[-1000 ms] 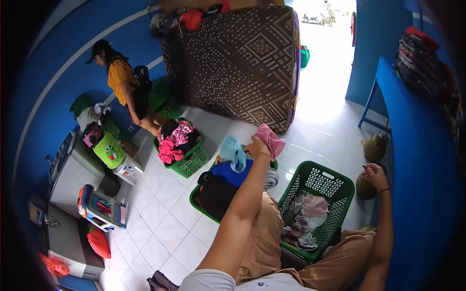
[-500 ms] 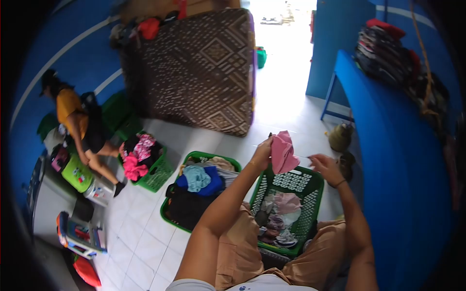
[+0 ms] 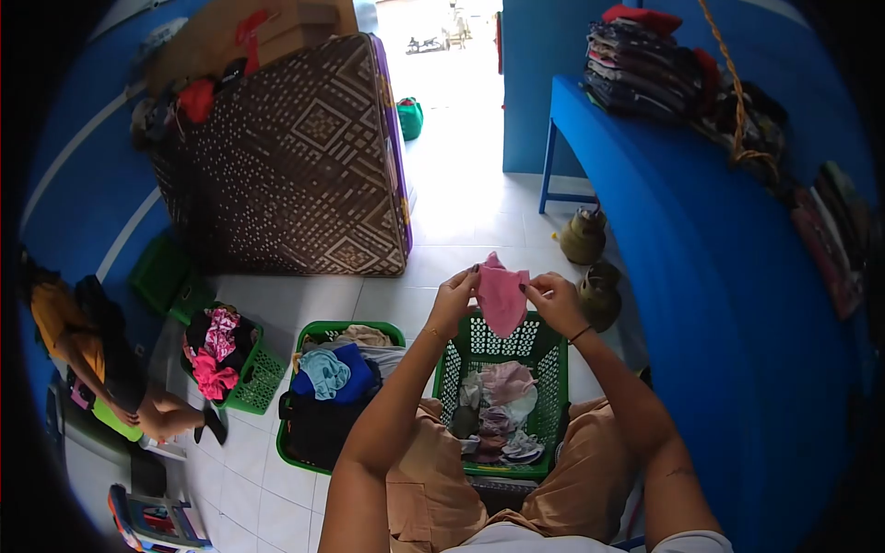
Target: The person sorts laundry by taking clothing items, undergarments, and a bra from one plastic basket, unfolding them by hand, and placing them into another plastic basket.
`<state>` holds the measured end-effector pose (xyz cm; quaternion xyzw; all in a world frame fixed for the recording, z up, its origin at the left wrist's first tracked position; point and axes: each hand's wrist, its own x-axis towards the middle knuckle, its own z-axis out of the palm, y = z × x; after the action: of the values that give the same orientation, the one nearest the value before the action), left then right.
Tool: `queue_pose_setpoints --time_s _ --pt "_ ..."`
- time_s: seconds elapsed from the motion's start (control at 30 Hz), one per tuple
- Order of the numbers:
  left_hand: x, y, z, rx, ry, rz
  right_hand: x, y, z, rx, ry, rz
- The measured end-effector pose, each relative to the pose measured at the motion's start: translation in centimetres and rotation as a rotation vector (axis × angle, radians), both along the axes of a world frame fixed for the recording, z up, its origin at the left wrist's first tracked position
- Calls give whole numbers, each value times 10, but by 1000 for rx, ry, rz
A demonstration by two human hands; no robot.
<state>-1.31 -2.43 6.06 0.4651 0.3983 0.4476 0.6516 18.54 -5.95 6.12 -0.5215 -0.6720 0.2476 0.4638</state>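
Observation:
My left hand (image 3: 457, 300) pinches the left upper corner of a small piece of pink underwear (image 3: 502, 300). On its other side, my right hand (image 3: 553, 300) grips the right upper corner. The cloth hangs spread between both hands, above the far end of a green laundry basket (image 3: 559, 392). Inside that basket, between my knees, lie small folded clothes (image 3: 498, 415) in pink, white, grey and brown.
Left of me stands a green basket (image 3: 288, 447) of dark and blue clothes; farther left, another basket (image 3: 253, 387) holds pink and black clothes. A person (image 3: 92, 350) is at the far left. A patterned mattress (image 3: 295, 157) leans ahead. Gas cylinders (image 3: 584, 238) stand beside the blue table (image 3: 701, 240).
My right hand has moved onto the pink underwear, which now hangs stretched between both hands. My view has turned right. The person at the left appears farther toward the edge.

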Motion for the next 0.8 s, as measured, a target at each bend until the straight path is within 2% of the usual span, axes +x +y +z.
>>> queue_pose_setpoints --time_s 0.1,0.13,0.27,0.3,0.43,0.6,0.63,0.77,0.8 --pt "5 4 -12 291 222 224 10 7 -6 -128 244 37" --pt "6 4 -10 292 222 222 10 6 -4 -128 245 34" --pt "6 -1 -5 307 156 -77 1 -1 3 -356 714 164" --pt "7 -5 0 310 157 -79 -2 -3 7 -353 715 163" --pt "16 -23 15 485 529 -119 -10 -11 20 -321 659 157" --pt "16 -18 9 525 615 -143 -12 -7 10 -280 533 178" --pt "15 -17 8 525 616 -143 -12 -7 11 -279 534 178" --pt "12 -15 0 391 288 -190 -12 -8 14 -256 472 176" --pt "12 -15 1 392 289 -191 -12 -8 14 -254 472 176"
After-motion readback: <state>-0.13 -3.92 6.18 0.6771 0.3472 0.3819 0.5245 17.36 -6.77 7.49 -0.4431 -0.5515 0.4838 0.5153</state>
